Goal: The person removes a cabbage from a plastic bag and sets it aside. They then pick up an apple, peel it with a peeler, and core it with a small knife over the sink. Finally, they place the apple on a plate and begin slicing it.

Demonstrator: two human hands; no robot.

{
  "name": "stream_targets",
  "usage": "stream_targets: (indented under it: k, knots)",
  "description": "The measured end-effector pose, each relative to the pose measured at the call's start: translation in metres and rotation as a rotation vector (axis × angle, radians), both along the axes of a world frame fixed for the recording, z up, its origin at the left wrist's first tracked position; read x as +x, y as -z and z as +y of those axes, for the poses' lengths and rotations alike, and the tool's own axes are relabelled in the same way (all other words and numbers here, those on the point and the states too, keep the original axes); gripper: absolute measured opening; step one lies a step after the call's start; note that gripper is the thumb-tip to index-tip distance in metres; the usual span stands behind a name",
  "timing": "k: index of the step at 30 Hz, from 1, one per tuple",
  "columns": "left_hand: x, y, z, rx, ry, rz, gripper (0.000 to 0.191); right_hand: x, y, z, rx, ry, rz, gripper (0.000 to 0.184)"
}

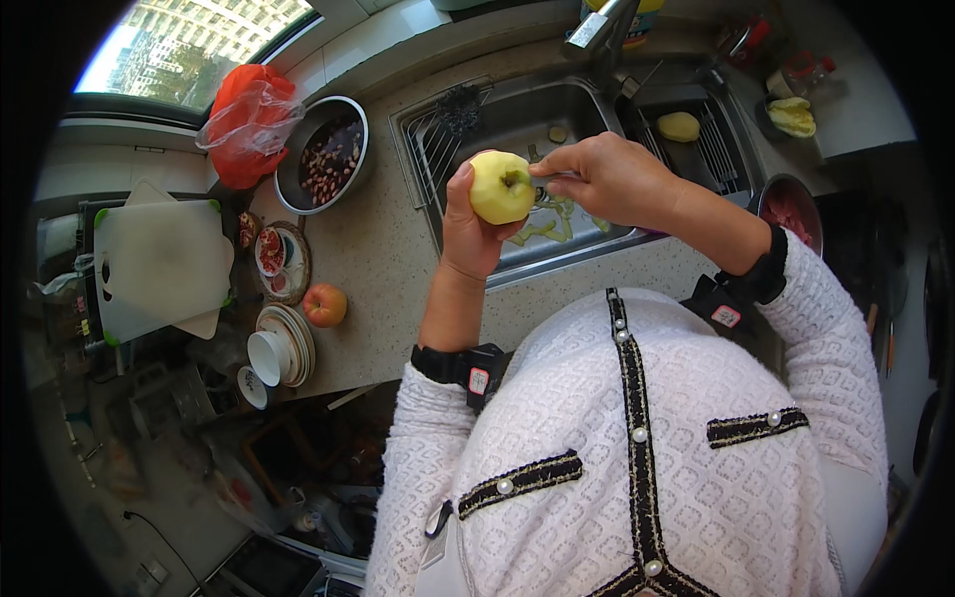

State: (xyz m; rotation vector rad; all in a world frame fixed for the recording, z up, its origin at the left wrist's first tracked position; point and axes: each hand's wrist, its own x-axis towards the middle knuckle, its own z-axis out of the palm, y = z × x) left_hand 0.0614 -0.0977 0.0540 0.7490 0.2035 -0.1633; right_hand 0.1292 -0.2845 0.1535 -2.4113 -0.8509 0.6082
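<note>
A peeled, pale yellow apple point(494, 195) rests in my left hand point(471, 227), its stem or blossom hollow facing up, over the near left part of the steel sink point(571, 101). Close at its right side, my right hand point(613, 179) pinches a small tool point(548, 179), mostly hidden by the fingers; its kind I cannot tell. Green strips of peel point(553, 224) lie in the sink basin below. An unpeeled red and yellow apple point(324, 304) stands on the speckled countertop to the left.
A wire rack point(429, 160) with a dark scouring pad spans the sink's left. Left of it are a steel bowl point(363, 153) of nuts or beans in water, an orange bag point(246, 149), stacked plates point(302, 347) and a cutting board point(164, 269). A peeled potato point(679, 127) lies in the right basin.
</note>
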Motion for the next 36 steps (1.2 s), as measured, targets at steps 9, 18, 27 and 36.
stream_targets:
  k: [9, 18, 27, 36]
  knots:
    - [-0.001, 0.004, -0.013, 0.42, -0.285, -0.134, 0.058, -0.001, 0.021, 0.006, 0.216, 0.154, 0.278, 0.031]
    - [0.005, -0.009, 0.02, 0.059, 0.181, -0.015, 0.073, 0.004, 0.02, -0.002, 0.035, -0.149, -0.385, 0.019]
    - [0.014, -0.004, 0.0, 0.136, -0.023, 0.107, 0.046, -0.001, 0.037, 0.003, 0.097, 0.079, -0.006, 0.021]
    - [0.019, 0.011, -0.02, 0.276, -0.286, -0.029, 0.051, -0.002, 0.062, 0.009, 0.244, 0.259, 0.208, 0.027]
